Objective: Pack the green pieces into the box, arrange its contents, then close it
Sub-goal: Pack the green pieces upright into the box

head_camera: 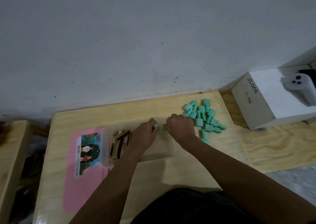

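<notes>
A clear plastic box point(164, 152) stands on the wooden table, with several brown pieces point(118, 142) stacked at its left end. Both hands are over the box's far side. My left hand point(144, 136) pinches a small green piece point(155, 125) between its fingertips. My right hand point(181, 127) is closed around another green piece point(163, 128), mostly hidden by the fingers. A pile of several green pieces point(204, 116) lies on the table just right of my right hand. One more green piece point(205, 140) peeks out beside my right wrist.
The pink lid point(85, 181) with a printed label lies flat left of the box. A white box point(266, 98) marked "JS006" stands at the far right with a white device on it. A wall runs along the table's far edge. A second wooden surface point(12, 155) sits at the left.
</notes>
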Action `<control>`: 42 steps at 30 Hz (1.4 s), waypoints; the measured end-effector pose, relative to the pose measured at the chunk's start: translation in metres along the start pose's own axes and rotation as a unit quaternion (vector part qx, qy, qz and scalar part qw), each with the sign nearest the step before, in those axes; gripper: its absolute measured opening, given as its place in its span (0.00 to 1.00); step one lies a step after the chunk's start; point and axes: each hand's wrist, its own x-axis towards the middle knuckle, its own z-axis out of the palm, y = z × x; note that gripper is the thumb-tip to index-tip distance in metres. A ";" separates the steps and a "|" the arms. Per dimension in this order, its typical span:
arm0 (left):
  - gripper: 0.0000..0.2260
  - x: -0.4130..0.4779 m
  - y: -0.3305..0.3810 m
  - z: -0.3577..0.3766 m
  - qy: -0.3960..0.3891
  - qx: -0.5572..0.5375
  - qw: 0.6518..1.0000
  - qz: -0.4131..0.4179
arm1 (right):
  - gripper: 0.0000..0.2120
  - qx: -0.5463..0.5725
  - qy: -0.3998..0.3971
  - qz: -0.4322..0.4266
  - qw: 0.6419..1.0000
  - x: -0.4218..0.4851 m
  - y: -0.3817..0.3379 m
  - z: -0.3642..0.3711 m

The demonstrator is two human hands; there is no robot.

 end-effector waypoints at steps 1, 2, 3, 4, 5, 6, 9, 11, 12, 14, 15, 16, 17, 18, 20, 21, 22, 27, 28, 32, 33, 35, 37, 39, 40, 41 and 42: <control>0.06 0.001 0.001 0.003 0.000 0.009 1.000 -0.002 | 0.15 -0.001 0.003 0.000 1.000 0.000 0.001 0.001; 0.06 0.001 0.001 0.005 0.000 0.017 1.000 -0.007 | 0.15 -0.003 0.007 -0.001 1.000 0.000 0.002 0.001; 0.06 0.001 0.002 0.008 0.001 0.021 1.000 -0.009 | 0.15 -0.002 0.010 -0.002 1.000 -0.001 0.003 0.002; 0.06 0.001 0.002 0.011 0.004 0.024 1.000 -0.011 | 0.15 0.003 0.014 -0.005 1.000 -0.001 0.005 0.003; 0.07 0.001 0.003 0.013 0.009 0.026 1.000 -0.011 | 0.15 0.012 0.017 -0.008 1.000 -0.002 0.007 0.004; 0.07 0.001 0.004 0.014 0.016 0.024 0.999 -0.012 | 0.14 0.025 0.022 -0.011 0.999 -0.003 0.009 0.005; 0.06 0.000 0.008 0.019 0.040 0.008 0.999 -0.021 | 0.13 0.058 0.022 -0.015 0.998 -0.004 0.014 0.009; 0.05 -0.002 0.009 0.023 0.056 -0.009 0.998 -0.031 | 0.13 0.071 0.017 -0.014 0.997 -0.005 0.015 0.010; 0.04 -0.003 0.009 0.025 0.065 -0.021 0.997 -0.038 | 0.13 0.077 0.017 -0.013 0.997 -0.005 0.015 0.011; 0.04 -0.003 0.009 0.029 0.085 -0.054 0.993 -0.060 | 0.12 0.092 0.017 -0.005 0.996 -0.005 0.015 0.011; 0.04 -0.003 0.011 0.031 0.096 -0.072 0.990 -0.075 | 0.12 0.101 0.018 0.000 0.995 -0.005 0.014 0.012; 0.06 -0.003 0.012 0.032 0.105 -0.086 0.987 -0.089 | 0.12 0.111 0.017 0.005 0.994 -0.006 0.013 0.012; 0.07 -0.003 0.014 0.033 0.113 -0.094 0.984 -0.102 | 0.12 0.121 0.015 0.012 0.992 -0.006 0.013 0.012; 0.08 -0.003 0.015 0.034 0.120 -0.098 0.981 -0.112 | 0.12 0.132 0.013 0.019 0.991 -0.007 0.012 0.012; 0.08 -0.003 0.017 0.035 0.131 -0.107 0.977 -0.133 | 0.12 0.156 0.009 0.032 0.987 -0.008 0.012 0.012; 0.08 -0.003 0.017 0.036 0.134 -0.113 0.975 -0.140 | 0.12 0.169 0.008 0.039 0.985 -0.008 0.012 0.012; 0.08 -0.003 0.017 0.036 0.135 -0.118 0.973 -0.144 | 0.12 0.182 0.008 0.045 0.982 -0.009 0.012 0.012; 0.07 -0.001 0.017 0.037 0.126 -0.126 0.975 -0.131 | 0.13 0.221 0.009 0.065 0.973 -0.010 0.011 0.012; 0.07 -0.001 0.017 0.038 0.125 -0.124 0.976 -0.130 | 0.13 0.227 0.008 0.067 0.972 -0.010 0.011 0.012; 0.07 -0.001 0.018 0.039 0.131 -0.127 0.975 -0.130 | 0.12 0.240 0.009 0.072 0.968 -0.010 0.010 0.012; 0.07 -0.001 0.018 0.039 0.134 -0.127 0.974 -0.132 | 0.12 0.240 0.011 0.072 0.968 -0.011 0.010 0.012; 0.07 -0.001 0.019 0.039 0.137 -0.127 0.973 -0.139 | 0.12 0.240 0.015 0.072 0.968 -0.011 0.010 0.013; 0.07 -0.002 0.021 0.039 0.139 -0.129 0.971 -0.145 | 0.12 0.244 0.016 0.072 0.967 -0.012 0.011 0.014; 0.07 -0.002 0.022 0.039 0.141 -0.137 0.969 -0.148 | 0.12 0.248 0.015 0.074 0.966 -0.012 0.011 0.014; 0.07 -0.002 0.023 0.038 0.141 -0.143 0.968 -0.149 | 0.12 0.250 0.014 0.076 0.965 -0.012 0.011 0.014; 0.07 -0.002 0.024 0.038 0.140 -0.149 0.967 -0.151 | 0.12 0.251 0.015 0.076 0.965 -0.012 0.012 0.015; 0.07 -0.002 0.024 0.038 0.139 -0.156 0.966 -0.153 | 0.12 0.252 0.018 0.076 0.965 -0.012 0.012 0.015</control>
